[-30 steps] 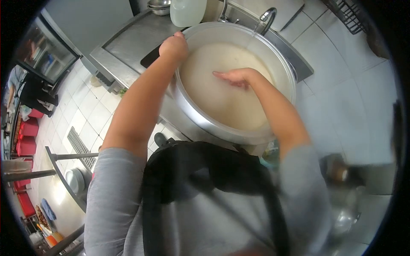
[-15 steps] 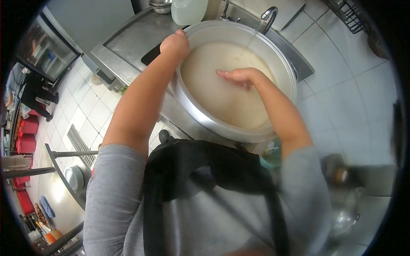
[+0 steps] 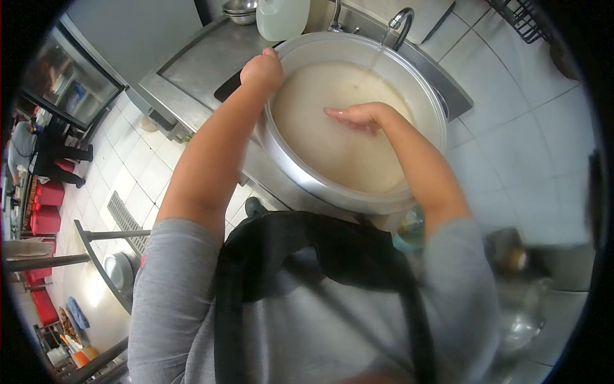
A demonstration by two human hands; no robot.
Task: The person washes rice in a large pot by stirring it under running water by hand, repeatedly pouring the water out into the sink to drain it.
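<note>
A large metal pot (image 3: 291,171) stands at the sink, holding cloudy, whitish water (image 3: 320,150). My left hand (image 3: 262,70) is closed on the pot's rim at its far left side. Over the middle of the pot, my right hand (image 3: 359,117) dips into the water with its fingers stretched out. The lower fingertips are partly under the surface, and nothing shows in that hand. A curved faucet (image 3: 403,24) runs a thin stream into the pot's far side. What lies at the bottom is hidden by the cloudy water.
A translucent plastic jug (image 3: 281,19) and stacked metal bowls (image 3: 240,11) stand behind the pot on the steel counter (image 3: 198,57). Left of me is a metal table (image 3: 96,301) with plates (image 3: 118,270). A person (image 3: 48,153) stands farther off, near red bins (image 3: 46,217).
My view has shifted slightly. Both hands keep nearly the same places at the pot, and the water still runs. The person in the background has changed posture a little.
</note>
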